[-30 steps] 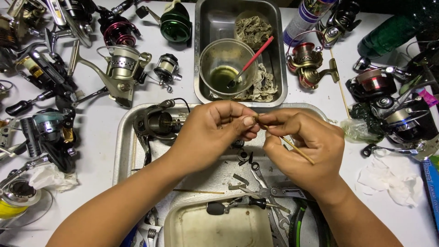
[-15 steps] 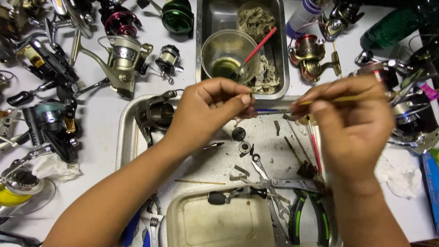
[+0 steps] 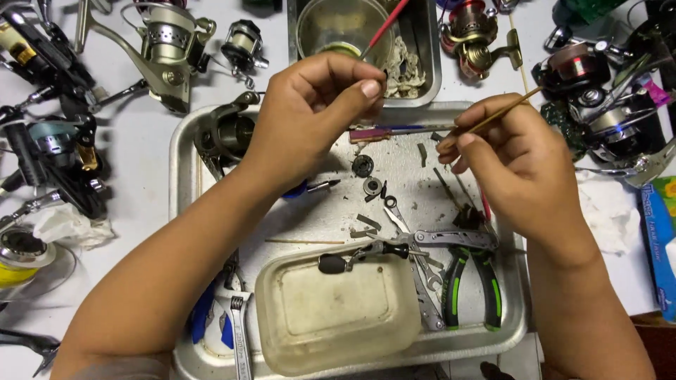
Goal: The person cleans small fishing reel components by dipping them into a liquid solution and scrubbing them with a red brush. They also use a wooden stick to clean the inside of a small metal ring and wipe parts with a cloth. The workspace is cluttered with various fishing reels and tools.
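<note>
Whatever the left hand (image 3: pixel 317 105) pinches between thumb and fingers (image 3: pixel 371 88) is too small and too covered to make out. The thin stick (image 3: pixel 503 112) passes into the right hand (image 3: pixel 517 169), its lower end hidden. The top edge cuts off the clear cup (image 3: pixel 338 24) and the steel tray (image 3: pixel 422 42) behind it. The dark reel body (image 3: pixel 222 134) is partly covered by the left wrist. The blue box (image 3: pixel 658 239) runs off the right edge.
</note>
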